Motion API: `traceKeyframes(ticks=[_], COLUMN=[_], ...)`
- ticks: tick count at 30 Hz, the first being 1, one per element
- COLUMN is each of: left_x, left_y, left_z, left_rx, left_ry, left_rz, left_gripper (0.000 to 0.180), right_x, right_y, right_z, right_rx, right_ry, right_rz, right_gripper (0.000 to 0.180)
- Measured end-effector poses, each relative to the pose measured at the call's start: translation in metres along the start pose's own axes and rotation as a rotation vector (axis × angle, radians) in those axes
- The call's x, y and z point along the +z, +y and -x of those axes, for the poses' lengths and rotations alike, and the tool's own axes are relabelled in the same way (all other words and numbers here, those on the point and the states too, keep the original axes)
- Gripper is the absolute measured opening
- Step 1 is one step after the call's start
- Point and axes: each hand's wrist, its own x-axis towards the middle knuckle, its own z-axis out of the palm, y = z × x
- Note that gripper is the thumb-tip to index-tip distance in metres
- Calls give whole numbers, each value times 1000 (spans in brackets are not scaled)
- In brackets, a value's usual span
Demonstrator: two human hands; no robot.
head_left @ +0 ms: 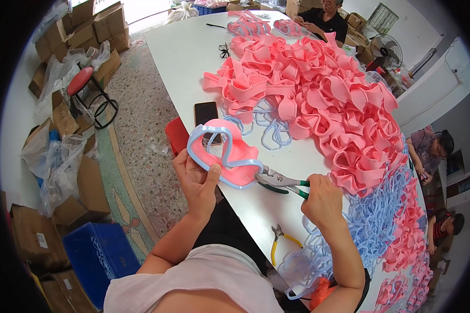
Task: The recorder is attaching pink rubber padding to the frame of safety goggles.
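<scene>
My left hand (197, 187) holds up a soft pink goggle-shaped piece (237, 147) with a glossy light-blue rim, thumb on the near side. My right hand (322, 202) is closed round the green handles of a pair of pliers (278, 179). Their metal jaws meet the rim at the piece's right end; whether they bite on it I cannot tell. Below the piece, a black phone (206, 112) lies partly hidden on the white table (175, 57). Yellow-handled cutters (277, 229) rest nearer me, jaws away from me.
A large heap of pink pieces (308, 83) covers the table's right side, beside a tangle of light-blue rims (368, 219). Black glasses (224, 50) lie farther off. A red stool (177, 136) touches the left edge. A blue crate (102, 258) and cartons stand left; several people sit around.
</scene>
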Motion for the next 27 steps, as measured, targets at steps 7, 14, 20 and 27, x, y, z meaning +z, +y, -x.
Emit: traceKeyframes(ticks=[7,14,20,27], left_x=[1,-6,-3,3], left_y=[4,-5,-3,-1], left_z=[-3,-17,-13,-12], left_rx=[-43,-290,-260,-138], left_ry=[-50,27,16,-50], left_rz=[5,13,2,-43], left_gripper=[55,50,51,52], right_x=[18,13,13,12], right_y=[5,8,3,-3], right_z=[1,8,11,10], right_rx=[19,3,20,160], right_ry=[-224,-192,-161,-338], right_rz=[-147,-325,-260,-251], right_gripper=[21,33,36,31])
